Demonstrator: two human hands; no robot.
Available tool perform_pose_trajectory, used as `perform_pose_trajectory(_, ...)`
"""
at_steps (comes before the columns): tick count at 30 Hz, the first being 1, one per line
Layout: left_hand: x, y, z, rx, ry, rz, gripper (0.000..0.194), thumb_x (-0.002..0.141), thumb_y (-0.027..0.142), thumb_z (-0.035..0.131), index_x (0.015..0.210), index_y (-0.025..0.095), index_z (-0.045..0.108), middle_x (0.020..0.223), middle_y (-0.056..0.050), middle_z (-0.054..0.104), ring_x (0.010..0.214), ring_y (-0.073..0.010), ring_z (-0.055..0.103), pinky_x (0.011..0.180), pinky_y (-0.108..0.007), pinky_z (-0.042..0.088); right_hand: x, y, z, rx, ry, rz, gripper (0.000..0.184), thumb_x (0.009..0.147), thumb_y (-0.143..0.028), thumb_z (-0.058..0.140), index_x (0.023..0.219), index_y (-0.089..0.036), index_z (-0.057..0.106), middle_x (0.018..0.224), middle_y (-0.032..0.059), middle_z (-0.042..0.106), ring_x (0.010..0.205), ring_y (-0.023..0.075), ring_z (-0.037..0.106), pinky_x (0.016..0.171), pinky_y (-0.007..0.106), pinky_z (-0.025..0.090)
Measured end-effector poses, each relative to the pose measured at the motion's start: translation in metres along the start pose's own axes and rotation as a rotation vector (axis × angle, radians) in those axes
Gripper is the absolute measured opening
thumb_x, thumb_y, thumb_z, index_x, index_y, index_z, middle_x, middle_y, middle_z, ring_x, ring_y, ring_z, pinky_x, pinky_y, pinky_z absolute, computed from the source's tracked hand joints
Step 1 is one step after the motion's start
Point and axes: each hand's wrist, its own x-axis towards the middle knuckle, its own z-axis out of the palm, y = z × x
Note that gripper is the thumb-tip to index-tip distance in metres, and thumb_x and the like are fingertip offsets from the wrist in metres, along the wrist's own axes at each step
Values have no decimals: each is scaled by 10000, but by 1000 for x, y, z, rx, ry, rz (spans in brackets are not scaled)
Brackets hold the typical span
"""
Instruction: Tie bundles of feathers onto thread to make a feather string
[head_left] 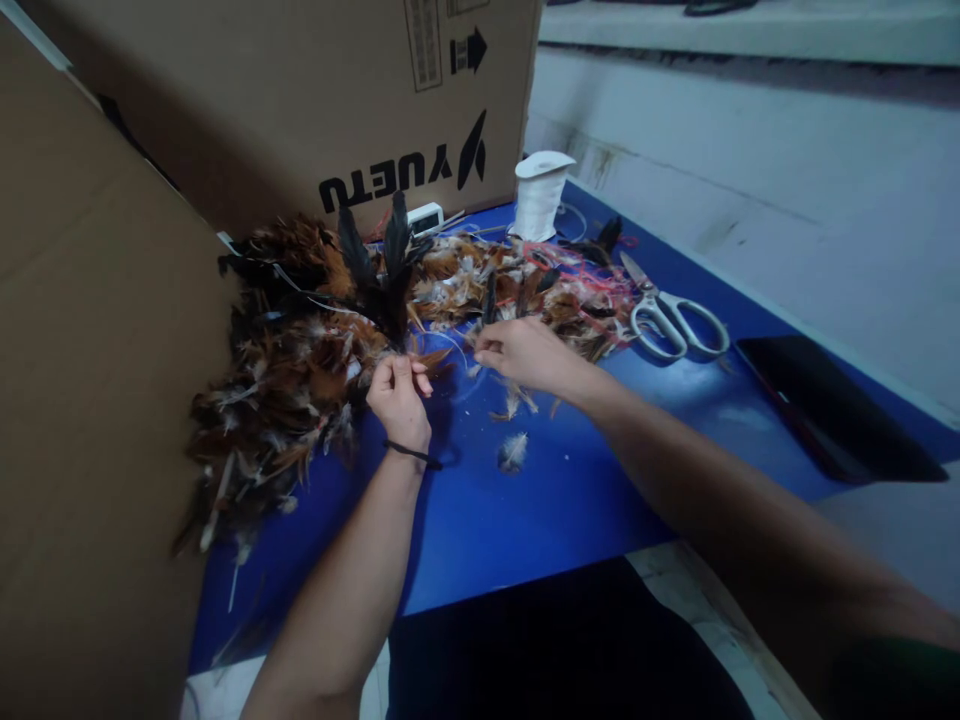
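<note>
My left hand [401, 398] is closed in a pinch on a small bunch of feathers [390, 285]. Long dark feathers stand up from behind its fingers, and a brown feather tip [431, 357] points right. My right hand [525, 352] is a short way to the right, its thumb and fingers pressed together. A thin white thread [448, 338] curves through the gap between the hands, close to the right fingertips; what those fingers pinch is too small to make out. Loose brown, black and white feathers [300, 370] lie heaped beyond and left of my hands.
Large cardboard boxes [247, 110] stand at the back and left of the blue table [525, 540]. A white spool [541, 195], a small white device [425, 218], pink strands [592, 285], scissors [679, 325] and a dark tablet-like slab [840, 405] lie about. One pale feather [514, 452] lies in front.
</note>
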Motion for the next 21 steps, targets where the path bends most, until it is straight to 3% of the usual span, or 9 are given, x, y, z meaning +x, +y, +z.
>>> perform_pose_trajectory(5,3,2,-2,21,32,53,311,782,429,618,691,143,538,558,50,541,361,-26,421,356,-165,328,42,-19,28,-170,-3,152,232,832,-305,537,939,-159,683,1040,132,666,933,225,628,754,285,453)
perform_pose_trajectory(10,8,3,-5,4,60,62,324,780,433,617,676,142,521,585,46,542,368,-20,422,353,-161,315,59,-13,30,-116,40,187,203,816,-190,510,896,-133,687,933,136,687,871,216,649,737,281,462)
perform_pose_trajectory(12,9,2,-6,3,70,60,330,777,440,617,675,143,516,590,45,541,371,-19,422,352,-161,313,58,-7,20,45,164,173,166,803,-191,525,813,-129,678,845,102,689,809,187,648,724,270,465)
perform_pose_trajectory(16,11,0,-6,4,87,39,327,777,446,618,694,144,523,580,50,535,369,-18,416,354,-158,306,44,2,-10,599,458,149,77,754,-129,552,691,-133,596,713,47,656,613,109,597,587,231,456)
perform_pose_trajectory(21,11,-1,-7,-13,76,8,320,759,435,644,700,143,525,565,52,532,362,-18,411,344,-154,287,16,8,-37,986,616,129,67,762,-136,571,769,-180,521,702,6,625,516,64,532,436,180,365)
